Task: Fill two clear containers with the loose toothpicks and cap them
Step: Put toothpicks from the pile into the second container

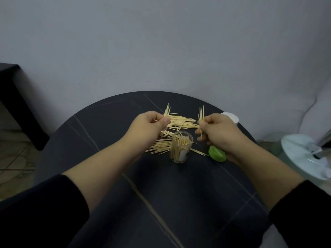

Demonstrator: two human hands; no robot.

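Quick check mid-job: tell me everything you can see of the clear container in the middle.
The clear container is a see-through cylinder, plastic-looking, standing upright and uncapped on the dark table. Toothpicks stand inside, partly filling it, and a white label shows on its side. Left hand and right hand do not touch it.

upright clear container (181, 147) part-filled, toothpicks (179, 121) scattered behind

No text, brand or number can be read anywhere. The clear container (180, 147) near the middle of the desk (125, 176) carries a white label (183, 155). Its print is too small to read.
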